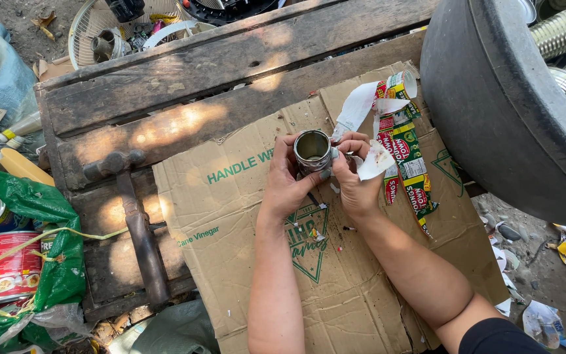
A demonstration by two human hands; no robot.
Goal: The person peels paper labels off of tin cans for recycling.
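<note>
Wooden bench (185, 62) bears flattened cardboard (244, 203) and, seemingly, a hammer (135, 223).

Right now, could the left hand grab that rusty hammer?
Probably yes. The left hand is busy holding the small tin can together with the right hand, but the rusty hammer lies uncovered on the wooden pallet just to its left, with nothing between.

Open can (312, 147) held between left grip (289, 185) and right grip (355, 183) above cardboard sheet (244, 223) on wooden desk (185, 72), hammer (135, 223) lying left of the cardboard, peeled labels (404, 151) right of the can, big tub (492, 98) far right, bag of cans (14, 262) at left edge.
</note>
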